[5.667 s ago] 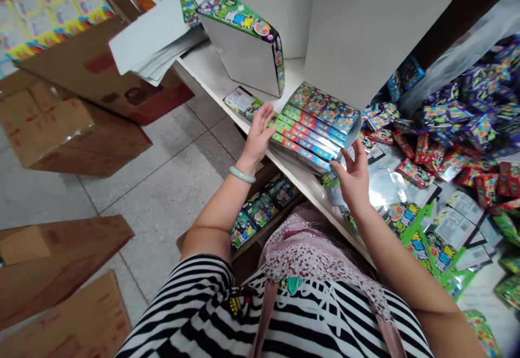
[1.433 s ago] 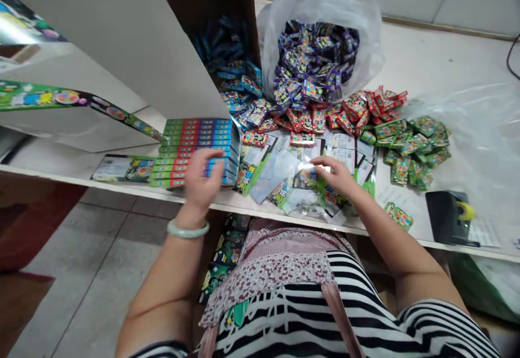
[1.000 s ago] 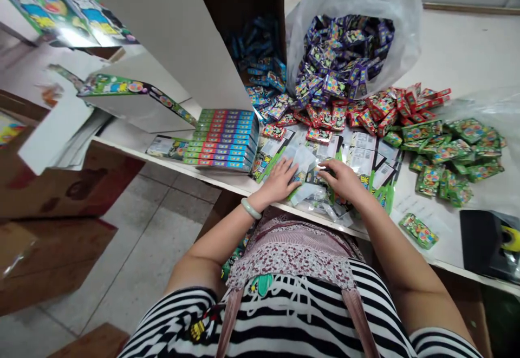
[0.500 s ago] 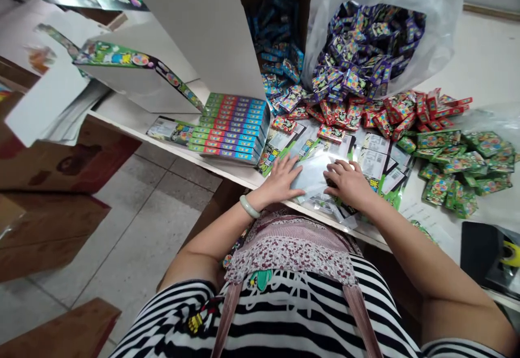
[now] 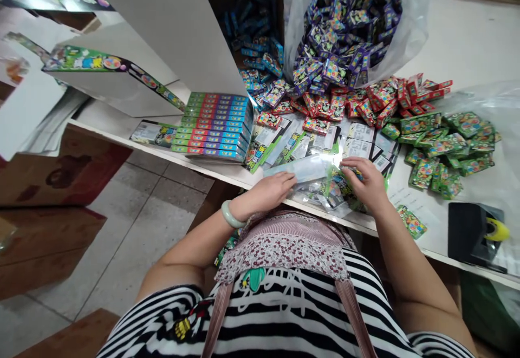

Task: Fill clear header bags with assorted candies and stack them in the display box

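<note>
- Spread wider than a moment ago, my left hand [image 5: 266,193] and my right hand [image 5: 363,183] stand apart, on either side of a clear plastic sleeve [image 5: 300,167] lying crosswise near the near edge of the white counter [image 5: 467,38].
- My left fingers rest against the sleeve's left end; my right fingers press on green foil packets [image 5: 339,184] beside its right end. Whether either hand truly grips, I cannot tell.
- The sleeve should be light, soft and slippery, so it is best pinched at its edges.
- A stack of flat boxes [image 5: 211,128] sits farther left.
- Glare hides what the sleeve holds; my right palm covers some packets.
</note>
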The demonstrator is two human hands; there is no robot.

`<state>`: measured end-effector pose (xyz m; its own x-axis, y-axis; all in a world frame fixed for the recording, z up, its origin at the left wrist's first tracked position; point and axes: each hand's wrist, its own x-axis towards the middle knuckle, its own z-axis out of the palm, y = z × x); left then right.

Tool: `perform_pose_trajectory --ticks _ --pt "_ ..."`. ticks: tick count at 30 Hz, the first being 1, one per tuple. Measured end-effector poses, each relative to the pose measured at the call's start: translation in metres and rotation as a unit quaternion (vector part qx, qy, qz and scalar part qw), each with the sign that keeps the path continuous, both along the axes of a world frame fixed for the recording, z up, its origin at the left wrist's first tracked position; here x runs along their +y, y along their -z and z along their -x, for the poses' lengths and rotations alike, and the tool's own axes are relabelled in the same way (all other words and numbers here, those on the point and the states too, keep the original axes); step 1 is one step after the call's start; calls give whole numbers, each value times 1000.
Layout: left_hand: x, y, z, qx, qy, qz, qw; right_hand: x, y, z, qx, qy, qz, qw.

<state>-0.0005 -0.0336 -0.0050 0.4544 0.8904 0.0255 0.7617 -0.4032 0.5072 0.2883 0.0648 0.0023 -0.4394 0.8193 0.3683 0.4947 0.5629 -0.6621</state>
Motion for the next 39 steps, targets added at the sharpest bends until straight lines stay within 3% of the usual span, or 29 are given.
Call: perform_pose_trajectory --ticks 4,6,8,10,15,20,22,25,27,31,33,37,39 --pt "9 -28 14 -130 -164 -24 978 -7 -18 1 119 35 4 992" --pt "17 -38 13 -199 -228 0 953 -6 -26 13 107 16 -35 994" --pt "26 -40 8 -252 -246 51 935 -1 -32 27 58 15 -72 996" --pt "32 -37 2 -272 -240 96 927 6 -33 39 -11 38 -74 996" --pt "31 -25 -7 -245 -206 136 938 21 -32 42 -141 40 20 989" --pt "27 -28 -11 -187 -159 129 961 31 -36 35 -42 -13 185 982" --pt "27 -30 -13 -167 -146 119 968 36 -37 34 30 -71 317 945" --pt "27 -30 -14 -149 -122 94 977 40 -38 32 78 -158 479 860" --pt "26 -30 -14 -135 -114 58 983 40 -39 30 83 -177 516 834" --pt "25 -34 -10 -88 -98 -23 991 29 -34 27 89 -203 540 812" --pt "25 -38 -10 -65 -87 -36 993 21 -30 29 89 -191 525 825" --pt "23 -45 -16 -43 -65 -47 996 13 -27 32 109 -125 400 901" --pt "23 -46 -21 -33 -51 -66 996 13 -30 31 105 -147 375 909"
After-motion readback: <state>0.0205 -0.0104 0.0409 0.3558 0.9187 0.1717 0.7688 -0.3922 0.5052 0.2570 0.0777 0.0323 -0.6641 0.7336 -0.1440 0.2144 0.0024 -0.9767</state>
